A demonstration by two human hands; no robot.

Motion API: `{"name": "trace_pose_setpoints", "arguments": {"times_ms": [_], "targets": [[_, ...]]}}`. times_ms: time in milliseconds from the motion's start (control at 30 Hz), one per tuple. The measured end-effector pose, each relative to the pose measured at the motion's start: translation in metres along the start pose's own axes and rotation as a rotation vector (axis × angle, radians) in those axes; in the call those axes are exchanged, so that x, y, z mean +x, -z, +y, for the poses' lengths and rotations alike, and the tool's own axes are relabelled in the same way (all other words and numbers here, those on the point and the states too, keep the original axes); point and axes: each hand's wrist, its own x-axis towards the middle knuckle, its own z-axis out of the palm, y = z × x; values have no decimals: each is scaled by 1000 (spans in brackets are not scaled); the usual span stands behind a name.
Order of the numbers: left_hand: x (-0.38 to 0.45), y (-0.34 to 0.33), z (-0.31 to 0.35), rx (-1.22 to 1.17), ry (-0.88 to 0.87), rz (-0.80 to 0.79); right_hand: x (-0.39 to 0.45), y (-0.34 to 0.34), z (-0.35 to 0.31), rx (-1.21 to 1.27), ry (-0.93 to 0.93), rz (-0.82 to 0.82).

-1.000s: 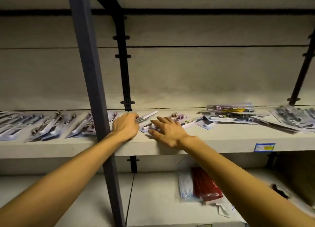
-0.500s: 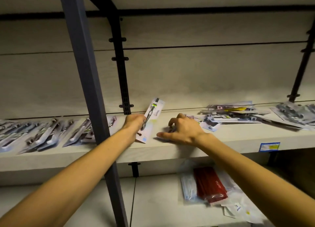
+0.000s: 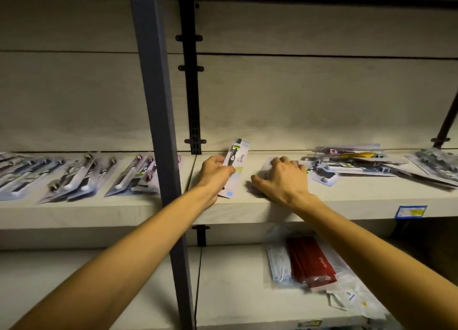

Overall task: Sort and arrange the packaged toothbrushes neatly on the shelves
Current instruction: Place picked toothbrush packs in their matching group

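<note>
My left hand (image 3: 215, 173) grips one packaged toothbrush (image 3: 234, 167), fingers (image 3: 218, 159) curled round its left edge; the pack is tilted up off the shelf (image 3: 347, 193), its top leaning toward 1 o'clock, lower end just above the board. My right hand (image 3: 282, 178) rests palm-down on a second flat pack (image 3: 269, 162) lying on the same shelf, fingers bent over its far end, thumb spread toward 9 o'clock; whether they pinch the pack or only press it I cannot tell. At 3 o'clock of the right hand: a loose heap of packs (image 3: 352, 161), overlapping at mixed angles, and a further cluster (image 3: 436, 163) near the right frame edge. At 9 o'clock, beyond the grey upright post (image 3: 158, 121): a row of packs (image 3: 74, 176) lying side by side, all slanted alike. A blue price tag (image 3: 410, 212) sits on the shelf's front lip. Lower shelf (image 3: 235, 280), 5 o'clock of my hands: bagged face masks (image 3: 280, 265) with a red pack (image 3: 309, 262) lying beside and over them.
</note>
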Motion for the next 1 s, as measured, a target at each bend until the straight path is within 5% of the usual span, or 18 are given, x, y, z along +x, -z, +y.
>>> {"name": "trace_pose_setpoints", "arguments": {"times_ms": [333, 633, 800, 1000], "targets": [[4, -2, -2, -59, -26, -19, 1, -1, 7, 235, -129, 22], [-8, -18, 14, -47, -191, -37, 3, 17, 42, 923, -36, 265], [-24, -96, 42, -32, -279, -208, 3, 35, 106, 950, 34, 486], [-39, -227, 68, 4, -347, -369, -5, 70, 237, 839, -59, 560]]}}
